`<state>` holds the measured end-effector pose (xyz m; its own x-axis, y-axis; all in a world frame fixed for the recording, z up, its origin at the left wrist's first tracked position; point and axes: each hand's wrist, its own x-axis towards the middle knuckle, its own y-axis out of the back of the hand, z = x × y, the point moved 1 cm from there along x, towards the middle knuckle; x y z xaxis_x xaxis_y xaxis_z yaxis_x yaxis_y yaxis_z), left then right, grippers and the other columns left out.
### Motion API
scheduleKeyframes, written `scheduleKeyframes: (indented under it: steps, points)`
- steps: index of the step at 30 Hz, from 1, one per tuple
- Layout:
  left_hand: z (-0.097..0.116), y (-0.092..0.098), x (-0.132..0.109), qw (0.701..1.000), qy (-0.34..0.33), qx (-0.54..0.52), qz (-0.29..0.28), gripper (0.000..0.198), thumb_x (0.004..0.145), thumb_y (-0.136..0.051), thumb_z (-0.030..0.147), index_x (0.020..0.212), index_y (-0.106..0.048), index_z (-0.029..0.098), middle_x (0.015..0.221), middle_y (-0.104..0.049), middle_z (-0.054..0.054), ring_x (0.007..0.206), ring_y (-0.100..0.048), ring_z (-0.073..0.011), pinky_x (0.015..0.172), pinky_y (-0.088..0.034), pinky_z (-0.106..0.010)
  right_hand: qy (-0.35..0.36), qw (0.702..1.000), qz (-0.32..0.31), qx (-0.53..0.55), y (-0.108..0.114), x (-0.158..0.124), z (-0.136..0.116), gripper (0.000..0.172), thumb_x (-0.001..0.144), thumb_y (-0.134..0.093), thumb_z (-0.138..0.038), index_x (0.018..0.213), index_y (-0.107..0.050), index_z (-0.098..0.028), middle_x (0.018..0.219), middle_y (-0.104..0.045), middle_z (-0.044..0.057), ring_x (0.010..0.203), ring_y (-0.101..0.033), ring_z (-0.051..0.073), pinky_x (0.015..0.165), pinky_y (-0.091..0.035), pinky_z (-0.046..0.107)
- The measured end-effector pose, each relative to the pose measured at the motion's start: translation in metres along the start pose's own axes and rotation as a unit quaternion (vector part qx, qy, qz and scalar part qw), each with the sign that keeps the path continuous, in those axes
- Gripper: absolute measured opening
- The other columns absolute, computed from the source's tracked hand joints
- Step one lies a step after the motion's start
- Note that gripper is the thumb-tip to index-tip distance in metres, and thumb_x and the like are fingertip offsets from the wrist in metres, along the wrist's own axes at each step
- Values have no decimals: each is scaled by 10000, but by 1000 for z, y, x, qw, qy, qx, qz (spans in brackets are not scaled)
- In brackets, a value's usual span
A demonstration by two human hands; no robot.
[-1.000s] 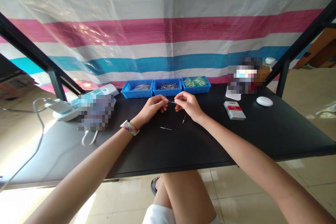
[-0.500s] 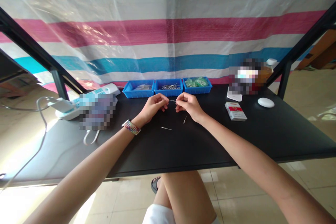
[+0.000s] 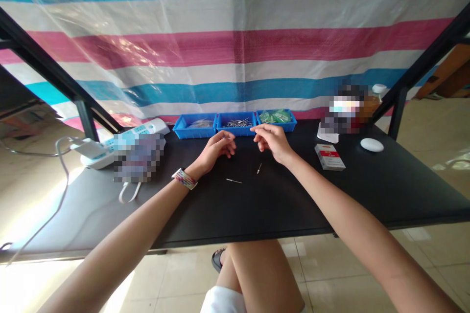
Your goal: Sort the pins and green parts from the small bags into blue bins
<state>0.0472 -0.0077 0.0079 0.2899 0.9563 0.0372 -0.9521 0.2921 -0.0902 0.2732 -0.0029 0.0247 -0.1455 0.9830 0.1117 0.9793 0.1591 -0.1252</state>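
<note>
My left hand (image 3: 217, 149) is closed just in front of the blue bins, thumb against the fingers. It pinches a blind rivet, which is almost wholly hidden by the fingers. Across a small gap, my right hand (image 3: 274, 142) is open, index finger stretched toward the left and nothing seen in it. Two thin metal blind rivets lie on the black table (image 3: 293, 205): one rivet (image 3: 234, 181) below the left hand, another rivet (image 3: 259, 168) below the right. Behind the hands, the middle blue bin (image 3: 237, 131) holds many metal rivets.
The left blue bin (image 3: 194, 133) holds clear plastic bags, the right blue bin (image 3: 282, 127) green packets. A power strip (image 3: 154, 127) with cables and a blurred object stand left. At right are a cigarette box (image 3: 329, 157), a white mouse (image 3: 372, 145) and blurred items.
The hands have come apart. My right hand has let go of the rivet that both held between them, moved slightly right and opened its fingers.
</note>
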Motion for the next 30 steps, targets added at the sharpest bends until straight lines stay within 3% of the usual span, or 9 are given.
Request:
scheduleKeyframes:
  steps: [1, 3, 6, 9, 15, 21, 24, 27, 30]
  points:
    - [0, 0, 0, 1000, 1, 0, -1, 352, 832, -751, 423, 1033, -599, 178, 813, -691, -9, 652, -660, -140, 578, -497, -243, 19, 999, -17, -38, 5, 0, -5, 213, 819, -773, -370, 895, -763, -172, 642, -644, -18, 457, -505, 80, 412, -393, 201]
    - [0, 0, 0, 1000, 2, 2, -3, 335, 833, -748, 405, 1032, -606, 176, 809, -688, -9, 648, -658, -138, 578, -493, -242, 18, 987, -113, -116, 13, -3, -14, 190, 791, -800, -352, 820, -771, -166, 607, -618, -27, 466, -467, 73, 412, -315, 193]
    - [1, -1, -1, 1000, 1, 7, -5, 320, 837, -746, 396, 1031, -615, 177, 804, -685, -9, 644, -654, -137, 579, -487, -241, -29, 921, -324, -213, 18, -11, -23, 201, 725, -860, -333, 815, -817, -159, 631, -689, -2, 528, -527, 95, 474, -354, 202]
    - [1, -1, -1, 1000, -1, 14, -9, 316, 836, -748, 398, 1025, -625, 175, 806, -686, -13, 653, -656, -139, 586, -490, -242, -53, 867, -418, -266, 15, -19, -25, 208, 739, -836, -321, 877, -860, -168, 683, -749, 17, 559, -583, 117, 501, -394, 209]
    - [1, -1, -1, 1000, -2, 21, -13, 310, 829, -745, 387, 1021, -636, 169, 801, -686, -14, 648, -652, -140, 586, -489, -246, -10, 847, -376, -375, 8, -23, -21, 151, 690, -792, -127, 817, -849, -185, 658, -717, -13, 599, -626, 135, 556, -430, 220]
    - [1, 0, 0, 1000, -3, 27, -15, 306, 818, -746, 388, 1004, -647, 166, 793, -677, -15, 643, -646, -141, 584, -486, -246, 128, 844, -289, -433, 6, -22, -13, 147, 698, -736, -30, 691, -715, -175, 740, -653, -4, 659, -584, 125, 632, -405, 241]
    - [0, -1, 0, 999, -5, 36, -16, 296, 822, -741, 384, 1002, -654, 166, 807, -675, -20, 656, -648, -145, 585, -487, -247, 158, 840, -247, -457, 4, -22, -7, 173, 713, -685, -10, 748, -658, -177, 761, -623, -8, 647, -543, 114, 617, -363, 243]
    - [-1, -1, -1, 998, -19, 65, -9, 255, 824, -729, 367, 973, -667, 170, 805, -654, -16, 643, -623, -140, 567, -470, -244, 169, 857, -214, -437, 2, -20, 1, 211, 713, -649, -16, 824, -619, -193, 774, -614, -23, 639, -538, 113, 613, -361, 241]
    - [-1, -2, -1, 993, -33, 113, -9, 219, 841, -702, 374, 925, -684, 173, 743, -599, 1, 591, -555, -125, 523, -415, -238, 178, 895, -191, -362, 0, -17, 7, 190, 734, -645, -63, 840, -580, -206, 775, -600, -28, 652, -560, 122, 632, -408, 244]
